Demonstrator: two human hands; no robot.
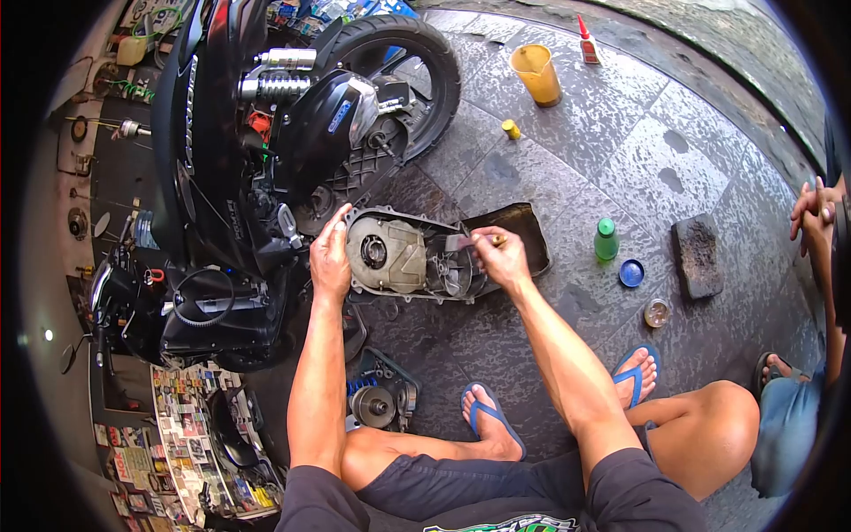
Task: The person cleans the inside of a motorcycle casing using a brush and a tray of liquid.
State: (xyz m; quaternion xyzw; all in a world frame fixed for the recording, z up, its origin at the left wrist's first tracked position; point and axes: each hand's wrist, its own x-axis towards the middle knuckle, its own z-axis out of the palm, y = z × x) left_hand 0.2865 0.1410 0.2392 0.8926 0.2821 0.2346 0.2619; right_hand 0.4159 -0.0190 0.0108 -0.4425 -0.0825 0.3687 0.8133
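1. We see the left hand (330, 259) closed around the near-left end of a long, grey metal engine cover (386, 262), fingers lying along its edge.
2. Our right hand (502, 259) is narrowed on a small, flat brush (457, 241), whose head touches or hovers over the cover's cavity; we cannot tell which.
3. The cover is in front of us, above the dark tiled floor (612, 310), its right end overlapping a dark, rectangular, open tray (529, 232).
4. Left of it stands a black scooter (199, 177) with its rear wheel towards the top.
5. Right of the tray are a green plastic bottle (606, 241), a round blue lid (631, 273) just beside it, and a rough black block (697, 257).
6. Farther off, we see a yellow plastic jug (535, 75) near a white, red-tipped bottle (587, 43).
7. At the far right, another person's hands (817, 211) are held together.
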